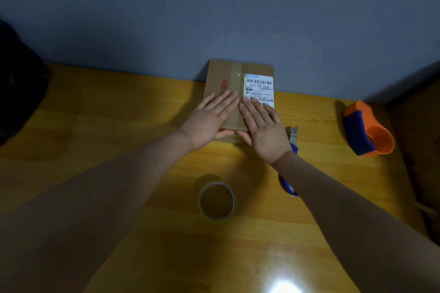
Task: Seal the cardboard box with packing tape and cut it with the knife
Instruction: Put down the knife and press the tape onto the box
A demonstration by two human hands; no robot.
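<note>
A flat brown cardboard box lies on the yellow wooden table, its far edge against the grey wall. Red printing runs along its left flap, a strip of clear tape already covers the centre seam, and a white shipping label with barcodes sits on its right flap.

Well left of the box, a dark bulky object rests at the table's edge; what it is cannot be made out. The left hand lies flat and open on the box's left flap, fingers spread and grasping nothing. The right hand lies just beside it, also flat and open, its fingertips on the lower edge of the label.

Nearer the person than the box, a roll of packing tape stands on the table between the forearms. Just right of the box, a blue utility knife lies partly hidden under the right wrist and forearm. Well right of the box sits an orange and blue tape dispenser.
</note>
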